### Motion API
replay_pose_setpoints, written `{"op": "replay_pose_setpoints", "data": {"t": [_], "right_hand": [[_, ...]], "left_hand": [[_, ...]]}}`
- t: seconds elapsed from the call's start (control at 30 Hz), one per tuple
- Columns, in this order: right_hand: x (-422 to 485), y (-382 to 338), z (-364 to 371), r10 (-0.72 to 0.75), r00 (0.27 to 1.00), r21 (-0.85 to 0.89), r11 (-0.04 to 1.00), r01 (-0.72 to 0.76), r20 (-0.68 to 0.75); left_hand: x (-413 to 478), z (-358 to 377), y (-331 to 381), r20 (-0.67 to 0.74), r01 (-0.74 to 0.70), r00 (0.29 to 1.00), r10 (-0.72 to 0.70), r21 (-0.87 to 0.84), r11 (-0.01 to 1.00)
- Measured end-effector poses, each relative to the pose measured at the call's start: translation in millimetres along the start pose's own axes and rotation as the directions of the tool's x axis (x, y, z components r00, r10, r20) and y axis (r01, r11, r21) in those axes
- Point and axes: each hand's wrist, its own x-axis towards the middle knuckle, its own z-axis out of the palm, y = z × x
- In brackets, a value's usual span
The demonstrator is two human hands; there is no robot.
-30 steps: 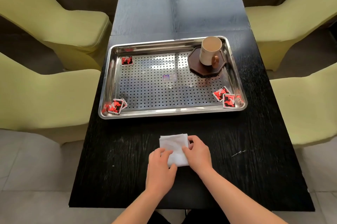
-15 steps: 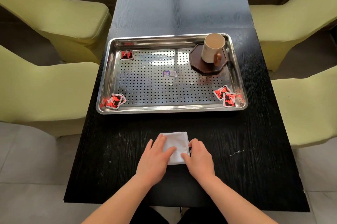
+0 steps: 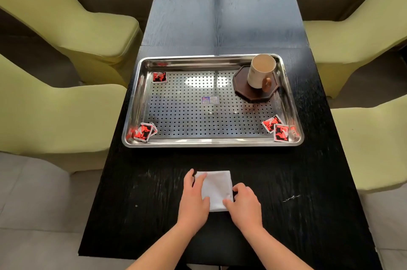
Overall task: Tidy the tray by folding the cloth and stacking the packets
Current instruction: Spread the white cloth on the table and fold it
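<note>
- Two hands are placed on the folded white cloth, on the table beside the steel tray.
- Its left side is pressed flat by the left hand; its right edge is pinched by the right hand.
- Loose red packets are spread over three tray corners.

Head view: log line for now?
step: cloth fold | left hand: pressing cloth | right hand: pinching cloth edge | packets: scattered in tray
</note>
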Motion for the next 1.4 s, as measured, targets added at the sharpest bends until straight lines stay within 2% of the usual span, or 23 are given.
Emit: {"op": "replay_pose_setpoints", "data": {"t": [0.07,0.13,0.2,0.37,0.53,0.7,0.77,0.83,1.0,1.07,1.1,1.13,1.17,1.2,1.23,1.27,1.33,1.4], "right_hand": [[0.5,-0.9,-1.1,0.021,1.000,0.008,1.000,-0.021,0.007],[0.6,-1.2,-2.6,0.026,1.000,0.012,1.000,-0.026,0.017],[0.2,-0.6,-4.0,0.022,0.999,0.023,0.999,-0.023,0.027],[-1.7,1.6,-7.5,0.028,0.999,0.082,0.996,-0.032,0.047],[-2.9,7.2,-12.1,0.061,0.988,0.297,0.950,-0.100,0.139],[-0.5,6.8,-26.2,-0.021,0.946,0.462,0.876,-0.138,0.322],[-1.6,4.1,-33.2,-0.081,0.910,0.580,0.792,-0.188,0.407],[-4.0,-0.6,-38.3,-0.128,0.892,0.649,0.731,-0.210,0.433],[-2.7,-20.7,-43.1,-0.133,0.935,0.713,0.684,-0.152,0.327],[0.1,-31.5,-47.6,-0.144,0.941,0.732,0.667,-0.136,0.305],[1.9,-37.3,-50.4,-0.147,0.944,0.739,0.661,-0.129,0.296],[4.0,-43.3,-53.4,-0.149,0.946,0.743,0.658,-0.123,0.288],[6.0,-49.4,-56.2,-0.150,0.948,0.746,0.655,-0.116,0.280],[8.2,-55.5,-58.7,-0.153,0.950,0.749,0.653,-0.109,0.272],[10.2,-61.7,-61.0,-0.159,0.951,0.754,0.648,-0.102,0.265],[12.4,-68.1,-63.1,-0.166,0.952,0.761,0.642,-0.094,0.258],[17.0,-81.9,-66.5,-0.173,0.955,0.777,0.624,-0.084,0.242],[23.3,-96.6,-68.4,-0.168,0.958,0.791,0.606,-0.085,0.231]], "left_hand": [[2.6,-3.2,10.9,-0.077,0.155,0.981,-0.180,-0.256,0.954],[6.6,-5.0,18.5,-0.017,0.310,0.935,-0.355,-0.449,0.838],[10.7,-5.4,19.7,0.087,0.402,0.901,-0.424,-0.532,0.745],[10.3,-9.1,15.7,0.175,0.390,0.917,-0.358,-0.572,0.721],[8.7,-15.2,10.7,0.233,0.402,0.908,-0.348,-0.716,0.570],[8.0,-27.3,7.8,0.267,0.379,0.919,-0.292,-0.803,0.459],[8.5,-31.5,8.0,0.272,0.370,0.924,-0.268,-0.813,0.450],[9.4,-34.6,6.3,0.266,0.357,0.929,-0.256,-0.822,0.444],[14.6,-47.5,1.6,0.214,0.324,0.939,-0.268,-0.807,0.493],[17.4,-56.6,-2.8,0.174,0.315,0.941,-0.290,-0.766,0.561],[18.3,-61.7,-6.6,0.129,0.304,0.943,-0.306,-0.711,0.634],[19.9,-66.3,-13.0,0.058,0.279,0.950,-0.306,-0.597,0.752],[21.8,-70.4,-21.0,-0.024,0.248,0.960,-0.279,-0.392,0.886],[23.5,-73.8,-29.9,-0.091,0.216,0.969,-0.230,-0.139,0.967],[25.2,-77.3,-37.4,-0.130,0.192,0.975,-0.180,0.080,0.978],[28.0,-80.2,-44.4,-0.140,0.187,0.977,-0.158,0.226,0.956],[35.4,-85.5,-56.1,-0.123,0.209,0.977,-0.175,0.395,0.894],[42.8,-88.7,-67.9,-0.115,0.244,0.970,-0.215,0.484,0.840]]}}
